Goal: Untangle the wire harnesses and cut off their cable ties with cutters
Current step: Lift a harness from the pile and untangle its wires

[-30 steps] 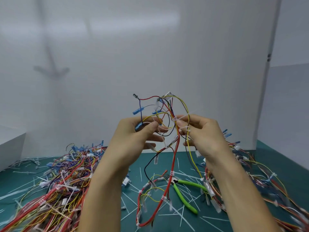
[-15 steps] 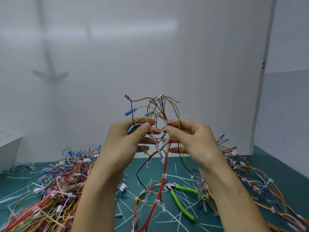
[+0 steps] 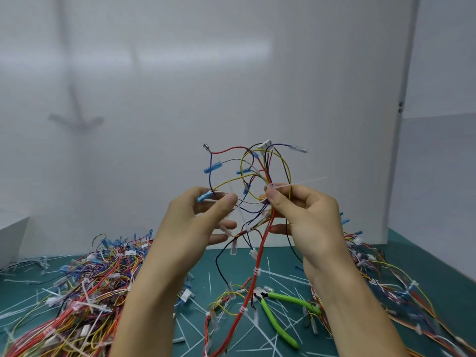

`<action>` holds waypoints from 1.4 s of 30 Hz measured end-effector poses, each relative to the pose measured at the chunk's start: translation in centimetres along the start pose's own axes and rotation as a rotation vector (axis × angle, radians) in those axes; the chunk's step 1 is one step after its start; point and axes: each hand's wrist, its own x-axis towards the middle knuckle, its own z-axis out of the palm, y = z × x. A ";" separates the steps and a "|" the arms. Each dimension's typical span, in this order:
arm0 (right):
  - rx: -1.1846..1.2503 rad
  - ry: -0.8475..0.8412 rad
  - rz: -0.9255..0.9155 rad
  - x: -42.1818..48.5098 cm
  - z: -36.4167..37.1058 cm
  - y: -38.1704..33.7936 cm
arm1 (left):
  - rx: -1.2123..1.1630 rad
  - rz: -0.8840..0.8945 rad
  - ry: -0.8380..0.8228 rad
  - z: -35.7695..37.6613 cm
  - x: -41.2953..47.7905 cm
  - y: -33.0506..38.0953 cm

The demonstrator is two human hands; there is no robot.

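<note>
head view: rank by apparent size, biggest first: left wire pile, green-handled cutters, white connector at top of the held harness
1. left wire pile
2. green-handled cutters
3. white connector, clearly smallest even though it is held up nearer the camera than the mat.

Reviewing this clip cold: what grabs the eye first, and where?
Both hands, left hand and right hand, hold a tangled wire harness up at centre frame, a white cable tie sticking out by the right thumb. Below, green-handled cutters lie on the green mat, between wire piles left and right.
</note>
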 end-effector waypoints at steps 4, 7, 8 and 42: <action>0.009 0.015 0.003 0.2 -0.2 0.1 | 0.111 -0.088 -0.078 -0.5 -0.1 -0.2; 0.015 0.017 0.008 0.3 -0.3 0.1 | 0.177 -0.119 -0.106 -0.8 -0.1 -0.4; 0.014 0.017 0.009 0.3 -0.3 0.1 | 0.190 -0.117 -0.110 -0.8 0.0 -0.4; 0.146 0.166 0.045 1.0 -2.3 -0.1 | 0.263 -0.025 -0.220 -1.3 -0.3 -0.1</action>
